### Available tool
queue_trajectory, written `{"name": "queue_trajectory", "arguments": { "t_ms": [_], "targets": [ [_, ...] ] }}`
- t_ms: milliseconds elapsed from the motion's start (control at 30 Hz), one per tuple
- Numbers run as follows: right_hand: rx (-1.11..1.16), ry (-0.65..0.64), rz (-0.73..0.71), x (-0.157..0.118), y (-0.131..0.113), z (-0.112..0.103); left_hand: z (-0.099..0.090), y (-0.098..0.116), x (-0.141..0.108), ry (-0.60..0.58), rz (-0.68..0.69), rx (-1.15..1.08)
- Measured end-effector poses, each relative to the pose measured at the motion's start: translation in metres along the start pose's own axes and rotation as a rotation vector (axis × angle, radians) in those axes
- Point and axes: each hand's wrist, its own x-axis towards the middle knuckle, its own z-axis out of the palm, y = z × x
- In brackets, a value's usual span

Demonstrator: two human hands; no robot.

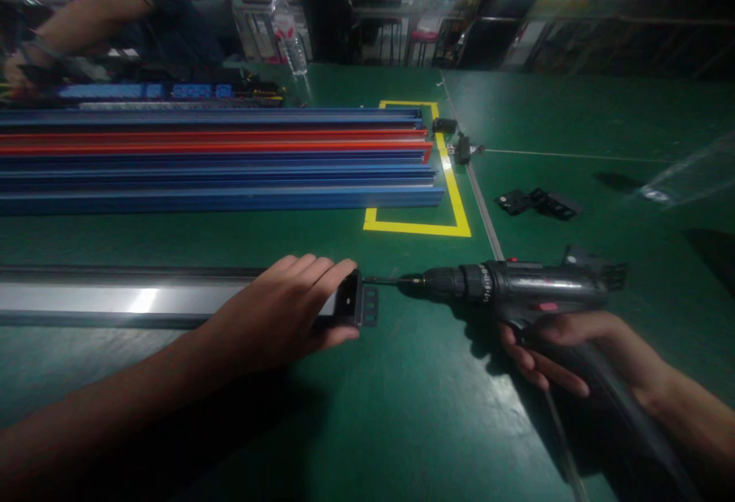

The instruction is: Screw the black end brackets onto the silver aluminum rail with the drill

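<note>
My left hand (281, 299) is wrapped over the right end of a long silver metal profile with dark edges (115, 299), where a black end cap (347, 299) with a slotted tab sits. My right hand (574, 345) grips a black cordless drill (534, 291) by its handle, held level and pointing left. The drill's long thin bit (390, 281) reaches the upper part of the end cap; whether it sits in a screw there is too small to tell.
Blue profiles (402, 197) and orange-red profiles (344, 148) lie beyond, ending over a yellow tape outline (413, 228). Small black brackets (540, 202) lie to the right. A plastic bottle (290, 35) stands at the back edge. Another person's arm (92, 16) is at the upper left.
</note>
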Motion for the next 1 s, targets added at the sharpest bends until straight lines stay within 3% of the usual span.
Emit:
{"name": "queue_trajectory", "arguments": {
  "t_ms": [700, 1000],
  "targets": [
    [0.013, 0.023, -0.015, -0.0009, 0.0007, 0.0001, 0.006, -0.0059, -0.0023, 0.027, 0.07, 0.015],
    [0.018, 0.016, 0.006, 0.0004, -0.0015, 0.0017, 0.0045, -0.0049, -0.0016, 0.013, 0.036, 0.001]
  ]
}}
